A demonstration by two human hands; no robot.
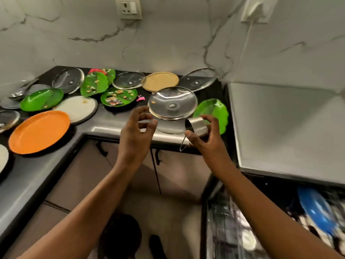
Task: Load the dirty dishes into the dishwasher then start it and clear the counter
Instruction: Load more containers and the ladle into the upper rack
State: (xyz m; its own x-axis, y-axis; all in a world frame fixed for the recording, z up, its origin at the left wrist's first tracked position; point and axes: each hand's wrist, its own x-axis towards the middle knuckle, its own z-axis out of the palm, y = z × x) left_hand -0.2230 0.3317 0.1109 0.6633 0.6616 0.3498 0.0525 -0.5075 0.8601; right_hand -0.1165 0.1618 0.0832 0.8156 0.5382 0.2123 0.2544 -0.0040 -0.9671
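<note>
- The right hand [202, 135] holds a small shiny steel cup [196, 126] with its fingers curled around it. The cup is tipped on its side, up in the air, just in front of the counter [104, 122] edge.
- The left hand [137, 131] is up beside it, to the left. Its fingers are loosely curled and it holds nothing.
- Just behind the hands, a glass lid [172, 103] sits on a steel pot [168, 126] near the counter edge.
- A green leaf-shaped plate [214, 111] lies to the right of the pot.
- Far back lie more glass lids, a gold plate [160, 81] and green plates with food bits.
- On the left sits an orange plate [39, 131], with a white plate [78, 107] behind it.
- At the near right, the dishwasher rack [233, 230] is open, with a blue plate [317, 210] in it. It looks blurry.
</note>
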